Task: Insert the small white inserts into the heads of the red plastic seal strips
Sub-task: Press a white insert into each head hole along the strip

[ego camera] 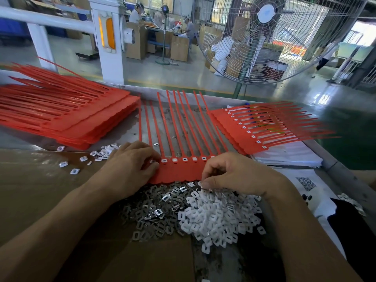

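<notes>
A sheet of joined red seal strips [179, 169] lies in front of me, tails pointing away. Several of its heads hold white inserts [184, 159]. My left hand [132, 163] rests on the sheet's left end, fingertips curled onto a head there. My right hand [234, 174] hovers at the sheet's right end above the piles, thumb and fingers pinching a small insert. Below the sheet lies a heap of white inserts [215, 218] beside a heap of grey metal clips [156, 210].
A tall stack of red strip sheets [67, 117] sits at the left, another sheet with inserts [250, 131] at the right on white paper. Loose inserts [97, 155] are scattered left of my hand. A big standing fan [264, 37] stands beyond the table edge.
</notes>
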### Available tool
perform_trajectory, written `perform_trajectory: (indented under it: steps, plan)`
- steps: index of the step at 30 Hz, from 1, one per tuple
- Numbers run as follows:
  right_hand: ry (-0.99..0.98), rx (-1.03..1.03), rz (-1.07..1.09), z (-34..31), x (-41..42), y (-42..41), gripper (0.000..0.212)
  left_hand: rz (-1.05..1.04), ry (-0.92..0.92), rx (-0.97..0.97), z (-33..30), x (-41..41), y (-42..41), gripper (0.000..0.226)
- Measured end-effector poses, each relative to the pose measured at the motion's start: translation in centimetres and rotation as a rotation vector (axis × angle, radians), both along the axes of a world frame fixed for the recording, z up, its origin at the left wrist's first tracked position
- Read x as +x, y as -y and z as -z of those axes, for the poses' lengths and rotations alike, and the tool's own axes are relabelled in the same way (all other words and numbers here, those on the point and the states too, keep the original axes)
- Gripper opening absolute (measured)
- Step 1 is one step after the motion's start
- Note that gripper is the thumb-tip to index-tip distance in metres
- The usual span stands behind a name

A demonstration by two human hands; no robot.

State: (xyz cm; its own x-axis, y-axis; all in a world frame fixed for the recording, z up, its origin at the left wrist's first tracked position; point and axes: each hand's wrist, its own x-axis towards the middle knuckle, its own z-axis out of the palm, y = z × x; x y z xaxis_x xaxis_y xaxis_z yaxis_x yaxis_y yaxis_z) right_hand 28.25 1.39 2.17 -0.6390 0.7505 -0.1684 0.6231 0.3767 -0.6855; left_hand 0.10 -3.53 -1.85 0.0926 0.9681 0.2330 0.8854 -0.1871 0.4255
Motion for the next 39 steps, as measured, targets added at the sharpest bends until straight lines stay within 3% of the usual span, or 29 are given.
perform_trajectory:
  steps: [17, 29, 39]
  plan:
    - [-0.244, 0.18, 0.212, 1.0, -0.2, -0.8, 0.017, 0.012, -0.005, 0.001, 0.3, -0.3, -0.3, 0.027]
    - [-0.495, 0.249, 0.576, 1.3, 0.7, -2.1, 0.022, -0.001, 0.001, 0.003, 0.2, -0.1, -0.2, 0.028]
    - [-0.406, 0.299, 0.729, 2.2, 2.2, -3.3, 0.023, 0.011, -0.002, 0.003, 0.3, -0.3, -0.3, 0.028]
